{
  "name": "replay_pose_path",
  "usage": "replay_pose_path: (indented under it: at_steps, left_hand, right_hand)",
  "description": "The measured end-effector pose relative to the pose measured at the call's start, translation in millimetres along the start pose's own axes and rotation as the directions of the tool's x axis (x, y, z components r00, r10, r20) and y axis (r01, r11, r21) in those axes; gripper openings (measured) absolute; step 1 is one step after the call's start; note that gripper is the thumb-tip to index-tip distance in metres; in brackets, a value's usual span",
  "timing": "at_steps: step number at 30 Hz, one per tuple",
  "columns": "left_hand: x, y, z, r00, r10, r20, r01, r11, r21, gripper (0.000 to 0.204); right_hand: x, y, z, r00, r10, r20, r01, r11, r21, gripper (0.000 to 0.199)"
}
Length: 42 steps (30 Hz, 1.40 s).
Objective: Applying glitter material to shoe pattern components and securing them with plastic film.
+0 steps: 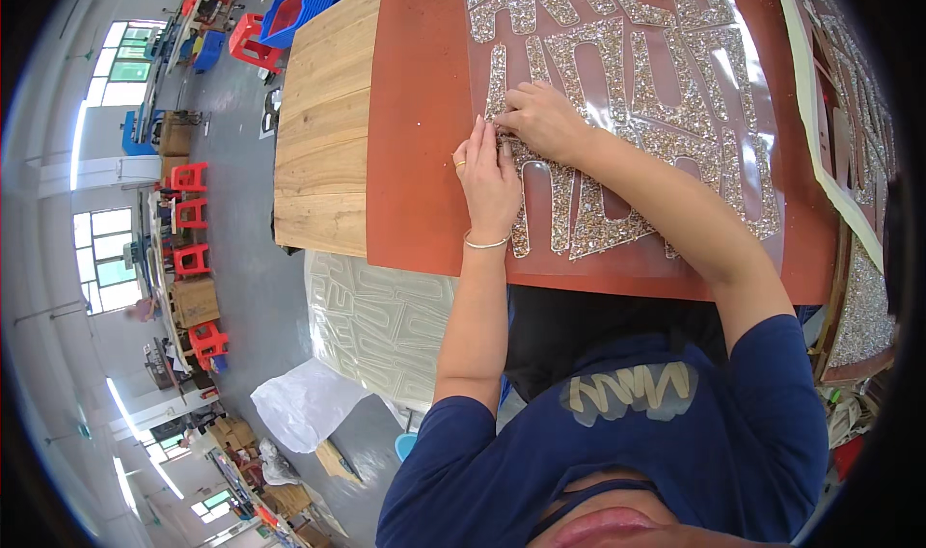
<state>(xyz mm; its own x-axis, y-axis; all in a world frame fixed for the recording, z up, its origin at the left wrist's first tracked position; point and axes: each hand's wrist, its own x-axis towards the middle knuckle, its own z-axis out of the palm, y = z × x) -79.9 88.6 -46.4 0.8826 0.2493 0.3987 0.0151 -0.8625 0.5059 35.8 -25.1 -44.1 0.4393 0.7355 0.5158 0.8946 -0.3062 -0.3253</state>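
Now pressing down on the sheet, a clear film carrying large glittering letter shapes, lying on the red mat that covers most of the wooden table. Left hand lying flat near the sheet's left edge, fingers straight and close together, tips touching the sparkling surface, clamped on nothing; wearing a ring and a thin bracelet at the wrist. Right hand reaching over just above the left, fingers curled together and bearing down on the same patch of letters, fingertips nearly meeting those of the left; hard to tell whether pinching a bit of film or only pushing. Both forearms coming in from the lower edge, out of dark blue sleeves. Lying beside the table on the floor, a pale sheet with embossed letter outlines. Standing well apart along the left, red stools.
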Motion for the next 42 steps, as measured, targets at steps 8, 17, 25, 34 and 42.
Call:
replay_pose_path:
  at_steps: [8,17,25,34,42]
  left_hand:
    - [0.8,7.8,-1.4,0.997,0.054,0.061,-0.064,0.983,0.172,0.034]
    - [-5.9,-79.3,-60.6,0.756,-0.638,0.144,0.119,-0.082,-0.990,0.027]
    - [11.7,12.0,-60.1,0.984,-0.060,0.168,0.068,0.997,-0.045,0.048]
    - [10.9,19.0,-11.3,0.862,0.219,0.457,-0.253,0.967,0.014,0.055]
    - [6.0,27.3,-5.3,0.842,0.360,0.403,-0.406,0.913,0.033,0.058]
  right_hand:
    - [-28.0,3.9,-31.7,0.965,-0.254,0.061,0.257,0.965,-0.046,0.026]
    - [-23.2,-16.1,-49.9,0.902,-0.129,0.411,0.210,0.965,-0.158,0.033]
    - [-32.1,-1.7,-49.2,0.872,0.282,0.400,-0.461,0.749,0.477,0.059]
    - [-36.8,4.6,-60.4,0.912,0.182,0.368,-0.316,0.883,0.347,0.057]
    - [-187.6,21.8,-175.3,0.770,0.630,-0.096,-0.428,0.623,0.655,0.041]
